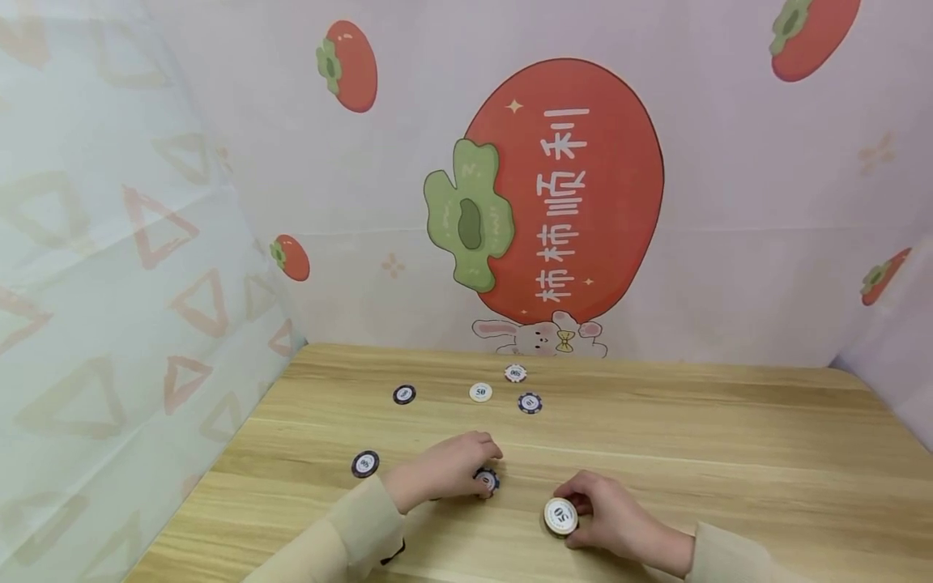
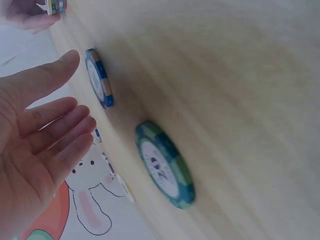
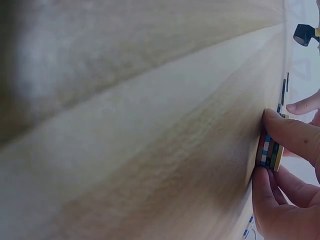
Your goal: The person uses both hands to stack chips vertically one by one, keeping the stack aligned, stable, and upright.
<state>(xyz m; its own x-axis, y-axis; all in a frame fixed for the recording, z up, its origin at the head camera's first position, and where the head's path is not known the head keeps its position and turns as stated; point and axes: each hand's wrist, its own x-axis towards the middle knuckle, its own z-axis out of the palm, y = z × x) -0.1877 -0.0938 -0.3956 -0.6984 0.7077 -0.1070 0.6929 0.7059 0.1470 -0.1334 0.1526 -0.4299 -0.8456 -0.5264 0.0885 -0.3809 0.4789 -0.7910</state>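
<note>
Over a blue-edged poker chip [image 1: 489, 479] hovers my left hand [image 1: 446, 468], its fingers loosely extended. In the left wrist view, the thumb and fingers are apart from that chip, and a green-edged chip [image 2: 159, 167] lies close by; the hand mostly hides this one from the head view. My right hand [image 1: 615, 520] grips a short stack of poker chips [image 1: 560, 516] between thumb and fingers. A white chip marked 50 tops the stack. Differently coloured edges show in the right wrist view, where the stack [image 3: 269, 150] sits at the wooden surface.
Farther back on the wooden table [image 1: 692, 429] lie a black chip [image 1: 404, 394], a white 50 chip [image 1: 481, 392], a red-and-white 500 chip [image 1: 515, 373] and a blue 10 chip [image 1: 530, 403]. Another dark chip [image 1: 365, 464] lies left of my left hand. A patterned cloth [image 1: 714, 243] hangs behind.
</note>
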